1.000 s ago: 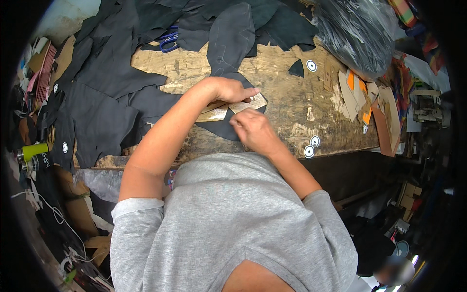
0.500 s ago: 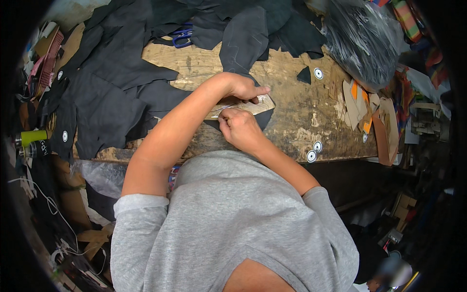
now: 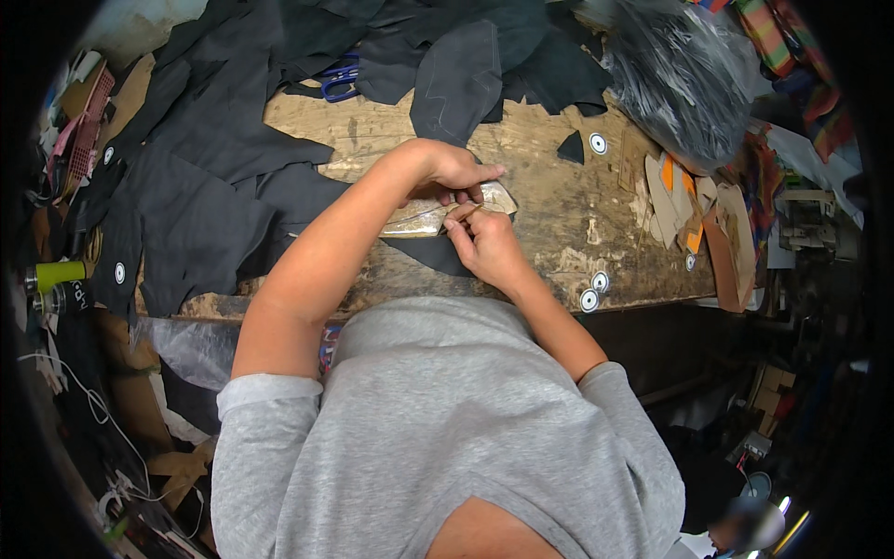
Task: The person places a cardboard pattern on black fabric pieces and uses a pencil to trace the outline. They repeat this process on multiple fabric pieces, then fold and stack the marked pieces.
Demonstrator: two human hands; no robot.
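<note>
Black material (image 3: 433, 255) underlies one tan template (image 3: 414, 224); left hand (image 3: 452, 170) curls loosely, right hand (image 3: 488, 244) bunches, what either holds unclear.

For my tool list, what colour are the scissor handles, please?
The handles are blue (head view).

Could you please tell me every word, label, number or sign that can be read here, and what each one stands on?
Black cylinder at far left: white lettering, partly visible; I won't transcribe it.
Round white stickers: black ring-and-dot signs, no readable words.
Pale template: any marks are too small to read.
</note>
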